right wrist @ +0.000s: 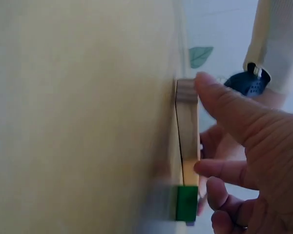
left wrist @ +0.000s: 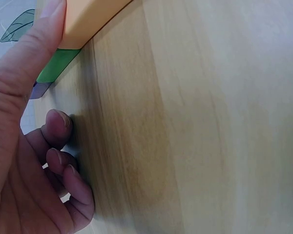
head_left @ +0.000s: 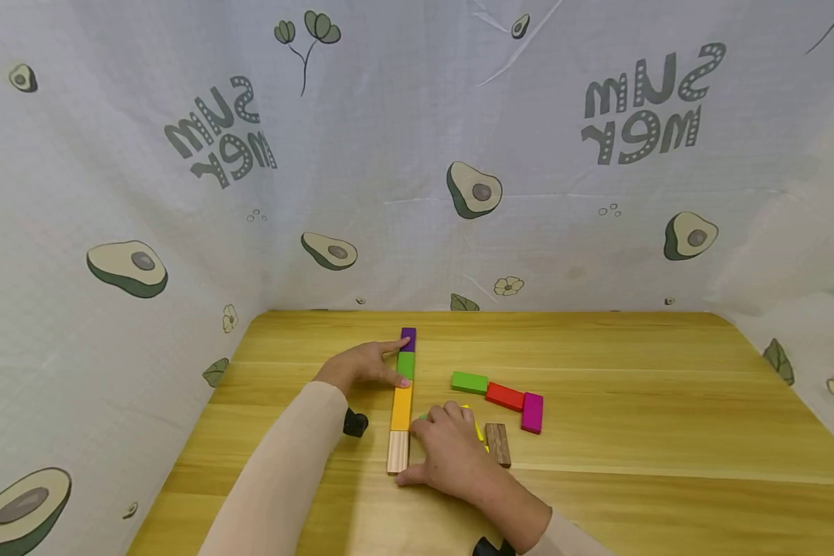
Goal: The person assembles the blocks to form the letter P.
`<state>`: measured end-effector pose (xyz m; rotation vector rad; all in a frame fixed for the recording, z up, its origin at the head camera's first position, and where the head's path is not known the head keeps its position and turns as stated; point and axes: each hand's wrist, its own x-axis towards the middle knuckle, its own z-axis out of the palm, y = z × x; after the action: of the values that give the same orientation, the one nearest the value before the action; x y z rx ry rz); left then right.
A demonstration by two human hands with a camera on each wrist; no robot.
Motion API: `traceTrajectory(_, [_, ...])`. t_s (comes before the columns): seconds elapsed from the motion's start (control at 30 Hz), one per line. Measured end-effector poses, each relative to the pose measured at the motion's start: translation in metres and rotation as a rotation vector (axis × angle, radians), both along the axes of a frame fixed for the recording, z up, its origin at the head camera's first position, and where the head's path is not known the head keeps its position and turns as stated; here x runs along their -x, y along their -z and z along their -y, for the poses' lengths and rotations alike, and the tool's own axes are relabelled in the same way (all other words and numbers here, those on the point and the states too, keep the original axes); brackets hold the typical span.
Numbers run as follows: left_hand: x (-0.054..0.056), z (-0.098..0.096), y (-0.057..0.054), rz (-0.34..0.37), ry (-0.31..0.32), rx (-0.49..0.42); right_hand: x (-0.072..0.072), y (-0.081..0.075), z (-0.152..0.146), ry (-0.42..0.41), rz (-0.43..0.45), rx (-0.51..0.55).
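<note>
A straight row of blocks runs away from me: a striped bare-wood block (head_left: 398, 452) nearest, then an orange block (head_left: 401, 408), a green block (head_left: 406, 366) and a purple block (head_left: 408, 338). My left hand (head_left: 361, 364) spreads along the far part, index fingertip on the purple block and thumb where green meets orange. In the left wrist view its other fingers curl loosely beside the table. My right hand (head_left: 452, 452) sets its thumb at the near end of the bare-wood block. Its index fingertip touches the row's right side near the orange block, as the right wrist view shows.
Yellow blocks (head_left: 477, 427) lie partly hidden behind my right hand, with a dark brown block (head_left: 498, 445) beside them. Farther right, another green block (head_left: 469, 382), a red block (head_left: 505, 396) and a magenta block (head_left: 531, 412) form a bent chain. A patterned cloth (head_left: 417, 255) hangs behind the table.
</note>
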<state>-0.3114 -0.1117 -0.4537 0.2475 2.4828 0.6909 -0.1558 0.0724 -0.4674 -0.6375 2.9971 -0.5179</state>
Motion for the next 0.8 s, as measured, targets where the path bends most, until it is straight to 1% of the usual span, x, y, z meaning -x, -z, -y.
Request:
traceTrajectory(0.07, [0.0,0.0,-0.001,0.001,0.0,0.002,0.003,-0.002,-0.008,0.011,0.018,0.034])
traceTrajectory(0.17, [0.0,-0.001,-0.001,-0.001,0.006,0.007,0.009,-0.009,-0.025,0.041,0.067,0.07])
traceTrajectory(0.33, [0.0,-0.002,-0.001,0.005,0.006,0.005,0.016,-0.018,-0.056,0.107,0.188,0.024])
traceTrajectory(0.43, [0.0,-0.002,-0.002,0.012,-0.002,0.003,0.018,-0.02,-0.067,0.128,0.234,0.007])
traceTrajectory(0.53, [0.0,-0.002,-0.002,0.009,0.005,0.004,0.02,-0.019,-0.071,0.158,0.243,0.004])
traceTrajectory(0.6, [0.0,-0.003,-0.002,0.009,0.008,0.004,0.022,-0.019,-0.072,0.174,0.229,0.001])
traceTrajectory(0.67, [0.0,-0.002,-0.002,0.01,0.009,0.007,0.023,-0.016,-0.07,0.178,0.2,-0.014])
traceTrajectory(0.8, [-0.001,-0.002,-0.001,0.01,0.003,0.012,0.022,-0.013,-0.064,0.158,0.143,-0.048])
